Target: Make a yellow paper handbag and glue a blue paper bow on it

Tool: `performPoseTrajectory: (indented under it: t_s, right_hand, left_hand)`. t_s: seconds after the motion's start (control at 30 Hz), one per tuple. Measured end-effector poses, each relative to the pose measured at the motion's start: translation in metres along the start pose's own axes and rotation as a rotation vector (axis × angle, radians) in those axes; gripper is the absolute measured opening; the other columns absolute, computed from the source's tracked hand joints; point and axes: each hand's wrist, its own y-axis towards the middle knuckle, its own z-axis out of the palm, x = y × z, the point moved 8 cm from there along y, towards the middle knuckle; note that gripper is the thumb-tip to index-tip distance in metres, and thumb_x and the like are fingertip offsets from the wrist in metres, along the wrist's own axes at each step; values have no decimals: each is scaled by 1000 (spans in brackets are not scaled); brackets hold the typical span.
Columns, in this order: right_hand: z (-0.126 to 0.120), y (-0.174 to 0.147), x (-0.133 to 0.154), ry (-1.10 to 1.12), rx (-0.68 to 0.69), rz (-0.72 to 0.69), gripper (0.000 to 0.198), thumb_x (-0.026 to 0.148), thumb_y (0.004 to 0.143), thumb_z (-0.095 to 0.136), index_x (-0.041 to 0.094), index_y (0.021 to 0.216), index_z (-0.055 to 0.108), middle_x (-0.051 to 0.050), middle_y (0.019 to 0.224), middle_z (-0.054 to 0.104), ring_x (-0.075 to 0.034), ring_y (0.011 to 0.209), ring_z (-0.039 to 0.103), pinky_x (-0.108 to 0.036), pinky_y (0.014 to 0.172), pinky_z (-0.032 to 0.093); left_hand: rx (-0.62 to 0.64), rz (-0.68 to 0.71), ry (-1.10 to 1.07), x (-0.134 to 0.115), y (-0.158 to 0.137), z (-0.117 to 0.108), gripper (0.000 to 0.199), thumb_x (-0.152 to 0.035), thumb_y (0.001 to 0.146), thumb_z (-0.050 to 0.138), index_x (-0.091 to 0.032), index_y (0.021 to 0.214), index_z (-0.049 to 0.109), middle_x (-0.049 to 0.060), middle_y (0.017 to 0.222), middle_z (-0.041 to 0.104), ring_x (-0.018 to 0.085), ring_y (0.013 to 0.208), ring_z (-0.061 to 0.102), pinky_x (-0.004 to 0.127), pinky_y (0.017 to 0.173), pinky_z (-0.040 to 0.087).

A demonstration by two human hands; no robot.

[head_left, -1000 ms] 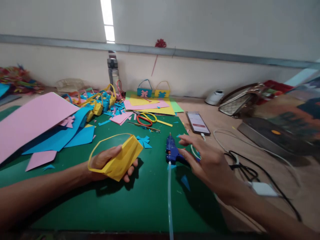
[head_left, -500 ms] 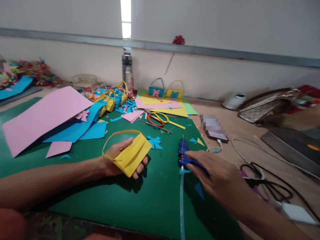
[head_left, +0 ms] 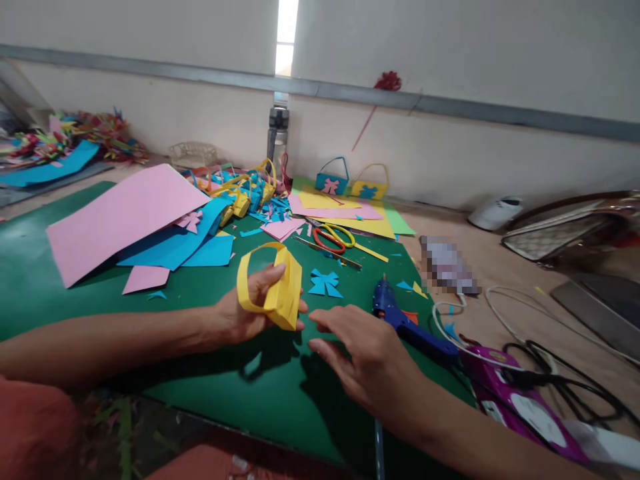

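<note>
In my left hand [head_left: 250,307] is a small yellow paper handbag [head_left: 285,290], its strap looped toward my wrist. My thumb presses on its near side and the fingers reach underneath. My right hand [head_left: 365,353] hovers just right of the bag, thumb and fingers apart, holding nothing. Beyond it a blue paper bow [head_left: 325,283] lies on the green board [head_left: 200,380]. A dark blue glue gun [head_left: 413,327] rests to the right of my right hand, its nozzle pointing away from me. Part of a clear glue stick [head_left: 379,447] shows below my forearm.
Scissors [head_left: 335,238], coloured sheets [head_left: 135,220] and a pile of small paper bags [head_left: 245,197] lie farther back. Two finished bags [head_left: 332,180] lean by the wall. At right are a blurred phone [head_left: 449,265], cables and a purple power strip [head_left: 520,407].
My right hand has let go of the glue gun and moved left toward the yellow bag. My left hand has turned the bag more upright. The view has shifted slightly left.
</note>
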Motion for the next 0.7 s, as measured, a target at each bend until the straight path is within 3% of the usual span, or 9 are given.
performPoseTrajectory:
  t_s: [0.1, 0.27, 0.47, 0.57, 0.63, 0.7]
  right_hand:
    - [6, -3, 4, -49, 7, -41, 14, 12, 81, 55, 12, 94, 59, -8, 74, 67, -20, 65, 60, -33, 58, 46]
    - [3, -14, 1, -126, 1, -34, 11, 13, 84, 50, 12, 91, 59, -7, 70, 65, -19, 63, 58, -33, 60, 45]
    - [1, -32, -1, -142, 40, 10, 11, 14, 86, 49, 13, 89, 60, -7, 72, 65, -19, 66, 58, -32, 64, 45]
    - [1, -50, -5, -130, 76, 36, 11, 15, 87, 50, 13, 89, 60, -7, 73, 65, -18, 67, 58, -30, 63, 45]
    - [-2, -65, -11, -161, 95, 73, 12, 14, 88, 48, 13, 89, 60, -7, 74, 65, -18, 68, 58, -29, 63, 44]
    - [-10, -77, -19, -248, 87, 108, 14, 15, 89, 46, 13, 87, 60, -7, 74, 64, -18, 68, 57, -29, 63, 44]
  left_hand:
    - [24, 131, 212, -10, -3, 3, 48, -33, 69, 70, -20, 108, 46, 2, 82, 58, 18, 71, 61, 31, 63, 51]
    - [-15, 326, 525, -29, -9, 14, 79, -17, 60, 74, -17, 127, 33, 2, 85, 56, 14, 72, 56, 24, 64, 45]
    - [3, 473, 708, -33, -17, 16, 67, -10, 64, 69, -17, 126, 43, 9, 109, 57, 21, 99, 54, 29, 84, 43]
    - [21, 421, 700, -27, -14, 6, 57, -15, 70, 68, -16, 122, 47, 6, 96, 63, 16, 79, 58, 24, 68, 46]
    - [86, 297, 651, -14, -8, 1, 41, -26, 77, 64, -14, 114, 53, 6, 78, 65, 15, 64, 58, 22, 56, 44]
    - [164, 183, 529, -1, -3, -1, 33, -35, 80, 61, -14, 105, 57, 8, 80, 65, 16, 63, 61, 22, 52, 46]
